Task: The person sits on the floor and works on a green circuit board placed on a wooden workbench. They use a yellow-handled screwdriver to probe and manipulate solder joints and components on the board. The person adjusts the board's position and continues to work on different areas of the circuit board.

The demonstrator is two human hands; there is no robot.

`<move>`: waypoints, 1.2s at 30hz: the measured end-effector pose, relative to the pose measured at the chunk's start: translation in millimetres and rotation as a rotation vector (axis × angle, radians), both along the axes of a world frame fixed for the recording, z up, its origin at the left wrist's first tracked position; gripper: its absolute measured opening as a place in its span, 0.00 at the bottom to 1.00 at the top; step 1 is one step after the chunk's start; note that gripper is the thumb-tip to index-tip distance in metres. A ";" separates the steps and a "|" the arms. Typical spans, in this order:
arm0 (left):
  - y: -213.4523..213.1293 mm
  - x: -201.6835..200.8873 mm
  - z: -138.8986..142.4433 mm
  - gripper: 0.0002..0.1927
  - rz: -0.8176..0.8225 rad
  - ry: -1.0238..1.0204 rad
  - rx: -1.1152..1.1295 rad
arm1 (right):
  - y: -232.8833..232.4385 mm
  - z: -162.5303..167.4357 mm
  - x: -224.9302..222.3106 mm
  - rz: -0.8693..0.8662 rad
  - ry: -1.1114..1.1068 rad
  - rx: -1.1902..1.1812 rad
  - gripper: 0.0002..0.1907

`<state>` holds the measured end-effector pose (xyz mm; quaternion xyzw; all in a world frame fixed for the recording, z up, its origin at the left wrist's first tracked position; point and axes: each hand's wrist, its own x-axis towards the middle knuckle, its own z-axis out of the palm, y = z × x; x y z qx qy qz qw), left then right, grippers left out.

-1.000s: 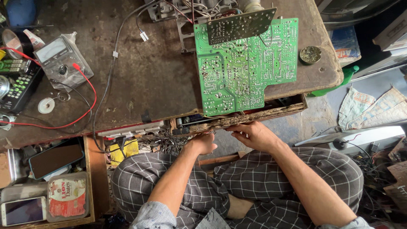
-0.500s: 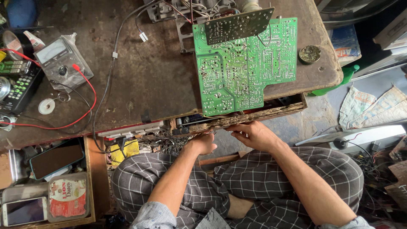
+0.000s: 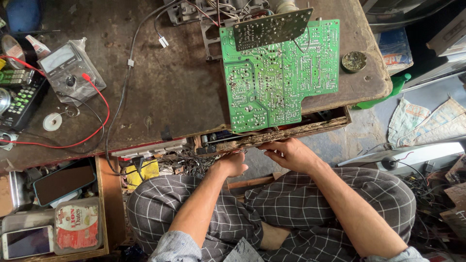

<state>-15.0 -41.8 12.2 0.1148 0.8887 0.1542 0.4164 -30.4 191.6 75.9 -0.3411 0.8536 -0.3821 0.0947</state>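
Both hands at drawer point(image 3: 291, 130) front edge, below circuit board point(image 3: 279, 77); grip unclear.

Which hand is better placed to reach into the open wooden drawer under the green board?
Probably the right hand: its fingers already rest on the worn front edge of the open wooden drawer, below the large green circuit board. The left hand is fisted lower, beside tangled wires.

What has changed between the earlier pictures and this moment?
Nothing has visibly changed. The left hand is closed at the tangle of wires under the table edge, and the right hand touches the front of the open drawer, both where they were. The green circuit board lies in the same place on the table.
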 end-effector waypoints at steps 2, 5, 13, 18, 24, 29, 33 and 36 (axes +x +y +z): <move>0.2 0.1 -0.7 0.24 0.011 -0.035 -0.014 | 0.1 0.0 -0.3 0.002 0.001 -0.002 0.11; -0.3 0.5 -2.3 0.24 -0.001 -0.008 0.010 | -0.2 0.1 -1.0 0.003 -0.008 -0.002 0.11; 2.5 1.3 1.8 0.23 0.071 -0.124 -0.015 | 0.2 0.8 -1.2 0.005 -0.015 -0.008 0.10; 0.8 1.3 0.2 0.25 0.033 -0.036 0.011 | 0.0 0.8 -1.7 0.016 0.012 -0.037 0.10; -1.0 0.3 -2.3 0.25 0.017 -0.004 0.016 | -0.5 2.2 -2.1 0.012 -0.001 -0.018 0.10; -1.2 1.5 -2.4 0.23 0.041 -0.013 0.030 | -0.6 3.0 -1.7 0.005 -0.022 0.002 0.10; -1.8 1.7 -2.5 0.23 0.024 -0.002 0.023 | -0.7 2.6 -1.6 0.013 -0.006 -0.011 0.10; -1.2 1.4 -2.2 0.22 0.035 -0.018 0.022 | -0.9 2.2 -1.7 0.009 -0.012 -0.003 0.10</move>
